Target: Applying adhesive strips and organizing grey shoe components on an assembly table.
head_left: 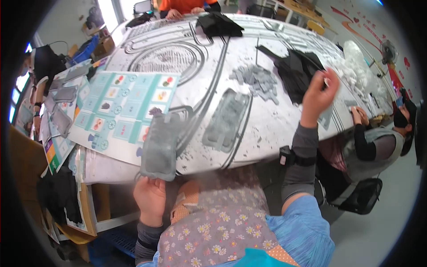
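My left hand [150,198] pinches the near edge of a grey padded rectangular pad [159,149], which lies partly over the table edge. My right hand [319,95] is raised over the right part of the table, fingers curled together. Something small and pale shows at its fingertips, too blurred to name. Just left of that hand lies a heap of black fabric [296,73]. Between my hands another grey padded rectangle [227,118] rests flat on the table. Beyond it is a loose pile of small grey strips [258,82].
A printed teal-and-white picture sheet [95,140] covers the table's left part. More black fabric [218,24] lies at the far side. White plastic bags [353,58] are piled at right. Co-workers sit at right [376,149], stand at left, and one in orange [182,5] is opposite.
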`<state>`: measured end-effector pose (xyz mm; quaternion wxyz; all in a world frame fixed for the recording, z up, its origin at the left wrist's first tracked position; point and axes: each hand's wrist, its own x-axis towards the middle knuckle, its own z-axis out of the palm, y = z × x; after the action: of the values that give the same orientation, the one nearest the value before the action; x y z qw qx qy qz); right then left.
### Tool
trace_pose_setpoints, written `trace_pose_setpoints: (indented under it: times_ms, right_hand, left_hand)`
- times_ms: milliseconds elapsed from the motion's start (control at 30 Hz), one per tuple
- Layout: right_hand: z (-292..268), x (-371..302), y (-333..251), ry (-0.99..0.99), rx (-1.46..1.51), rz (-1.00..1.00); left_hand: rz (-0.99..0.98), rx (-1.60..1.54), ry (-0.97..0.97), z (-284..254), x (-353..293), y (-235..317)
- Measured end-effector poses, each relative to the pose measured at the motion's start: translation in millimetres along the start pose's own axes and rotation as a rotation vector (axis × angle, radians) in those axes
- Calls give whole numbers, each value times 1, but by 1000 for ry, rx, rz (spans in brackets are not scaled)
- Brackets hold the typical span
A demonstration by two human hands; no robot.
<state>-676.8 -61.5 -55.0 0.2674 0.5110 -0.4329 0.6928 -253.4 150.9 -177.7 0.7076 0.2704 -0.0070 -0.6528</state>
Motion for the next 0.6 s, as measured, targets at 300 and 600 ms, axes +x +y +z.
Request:
trace_pose_setpoints:
  times_ms: [300, 600]
  right_hand:
    - [-54, 47, -33, 276, 56, -525]
    - [-59, -1, -3, 34, -23, -203]
  left_hand:
    - [42, 54, -39, -6, 2, -2]
    - [-21, -12, -131, -6, 20, -2]
